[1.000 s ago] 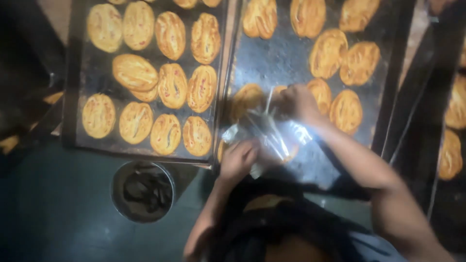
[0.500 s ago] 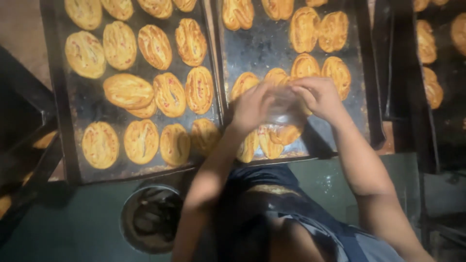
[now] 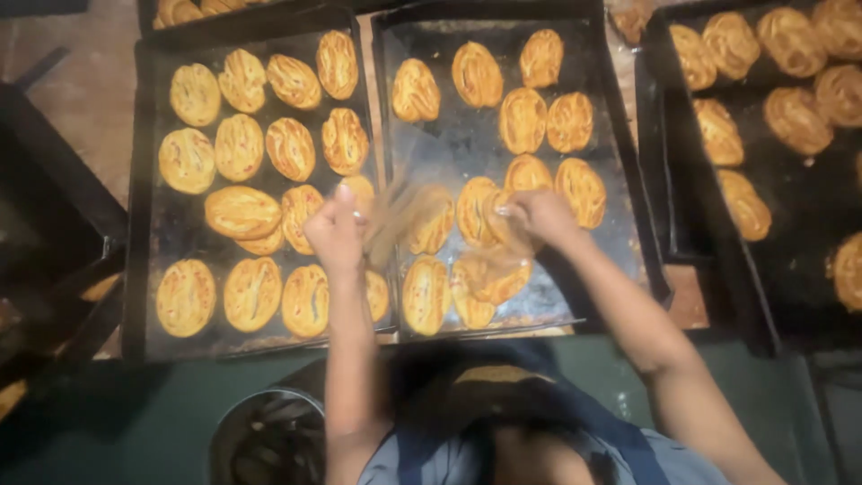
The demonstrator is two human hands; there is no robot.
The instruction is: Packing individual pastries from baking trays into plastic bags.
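My left hand and my right hand are raised over two dark baking trays, and both grip a clear plastic bag stretched between them. The bag is blurred; baked pastries seem to sit in its lower part near my right hand. The middle tray holds several golden oval pastries. The left tray is filled with several more pastries. My left hand hovers over the seam between the two trays.
A third dark tray with pastries lies at the right. A round metal container with dark contents stands below the left tray on a green surface. A dark rack edge juts in at the left.
My hands were close together on the bag over the middle tray; now they have pulled apart, the left hand moving left, stretching the bag. The view has shifted up over the trays.
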